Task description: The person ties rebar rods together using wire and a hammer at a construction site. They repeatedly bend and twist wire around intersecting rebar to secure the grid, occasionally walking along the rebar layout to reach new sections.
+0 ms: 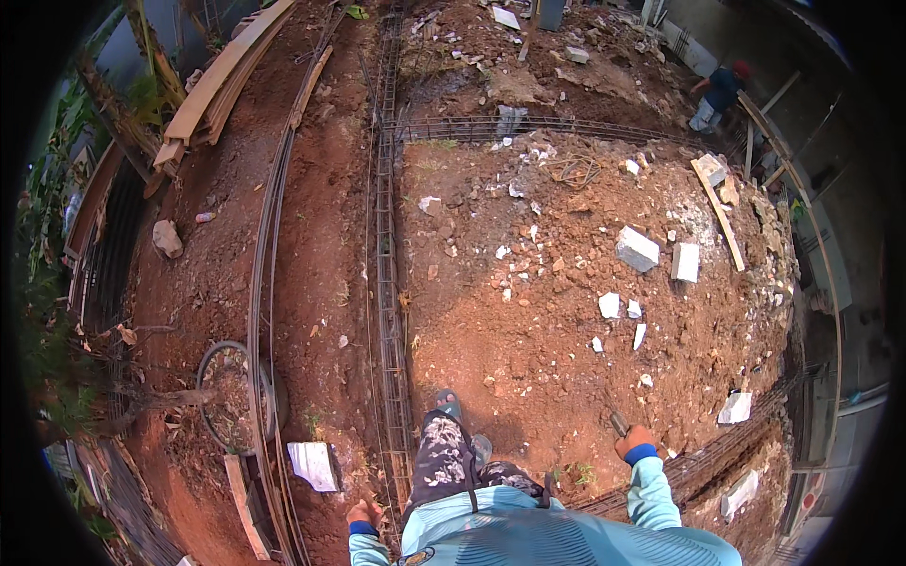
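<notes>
Red earth ground: broad mound, strewn with pale rubble.
Rebar cage: long, narrow, laid in a trench from the far end down to the person's feet; a second cage is seen crossing at the far side.
Timber planks: stacked at upper left.
Round basin: set at left, filled with soil and debris; contents not told apart further.
White concrete blocks: scattered at right, well apart from the hands.
White sheet: lying flat near the basin.
Right hand: orange-gloved, closed around the handle of a small dark tool, held out above the earth near a cage at lower right.
Left hand: gloved, lowered beside the long cage; whether open or closed cannot be told.
</notes>
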A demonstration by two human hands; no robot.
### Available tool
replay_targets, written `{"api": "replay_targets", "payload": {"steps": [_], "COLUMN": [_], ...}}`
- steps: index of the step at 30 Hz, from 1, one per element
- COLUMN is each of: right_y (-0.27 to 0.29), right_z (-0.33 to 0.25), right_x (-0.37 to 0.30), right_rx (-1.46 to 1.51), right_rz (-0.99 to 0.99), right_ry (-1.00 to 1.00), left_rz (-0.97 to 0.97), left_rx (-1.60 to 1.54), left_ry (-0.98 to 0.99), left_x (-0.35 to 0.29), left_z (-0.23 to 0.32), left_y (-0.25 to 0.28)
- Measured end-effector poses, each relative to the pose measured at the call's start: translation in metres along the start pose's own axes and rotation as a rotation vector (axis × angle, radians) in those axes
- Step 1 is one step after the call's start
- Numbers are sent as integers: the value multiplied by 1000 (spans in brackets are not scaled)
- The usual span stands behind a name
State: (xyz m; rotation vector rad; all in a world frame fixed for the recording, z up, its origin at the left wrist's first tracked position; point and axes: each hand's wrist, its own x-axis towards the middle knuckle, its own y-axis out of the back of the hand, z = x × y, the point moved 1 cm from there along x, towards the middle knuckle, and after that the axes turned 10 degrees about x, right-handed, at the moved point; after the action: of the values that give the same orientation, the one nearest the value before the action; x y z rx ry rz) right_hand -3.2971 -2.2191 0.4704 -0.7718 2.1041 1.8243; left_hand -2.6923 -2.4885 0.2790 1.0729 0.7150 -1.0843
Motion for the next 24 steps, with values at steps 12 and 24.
{"api": "replay_targets", "payload": {"steps": [12,24], "right_y": [98,107], "right_z": [-294,-485], "right_x": [59,176], "right_rx": [450,518], "right_rz": [98,-371], "right_ry": [692,803], "left_rz": [-1101,-1070], "left_rx": [461,-5], "left_ry": [-491,-102], "left_x": [-223,-256], "left_z": [289,444], "left_y": [-366,-585]}}
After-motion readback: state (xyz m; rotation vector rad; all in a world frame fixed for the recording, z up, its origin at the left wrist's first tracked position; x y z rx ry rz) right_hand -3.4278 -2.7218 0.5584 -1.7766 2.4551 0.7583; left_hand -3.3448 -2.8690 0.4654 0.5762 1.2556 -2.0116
